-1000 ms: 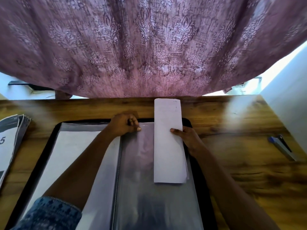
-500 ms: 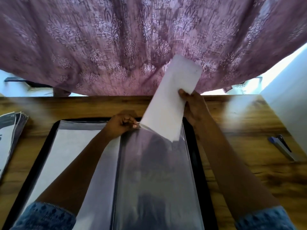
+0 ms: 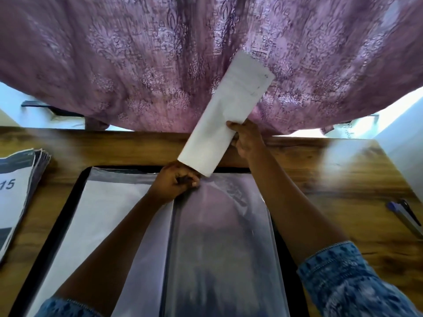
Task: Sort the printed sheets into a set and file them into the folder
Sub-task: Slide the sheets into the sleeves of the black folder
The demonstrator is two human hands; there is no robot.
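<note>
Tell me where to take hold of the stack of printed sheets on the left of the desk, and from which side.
Probably its right edge, coming from the right: the stack of printed sheets lies flat on the desk, and its layers fan out there near the far corner, so fingers can slip under.

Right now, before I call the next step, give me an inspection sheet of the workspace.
Surface: wooden table, glare patches near its far edge.
Job's things: open folder lies flat; folded sheets are tilted, with their lower end at the top edge of the clear sleeve; stack of printed sheets at the left edge.
Clutter: pens at the right.
Hands: left hand pinches the sleeve's top edge; right hand grips the folded sheets.
Cables: nothing seen.
Surroundings: purple curtain behind the table; pale wall at the right.
</note>
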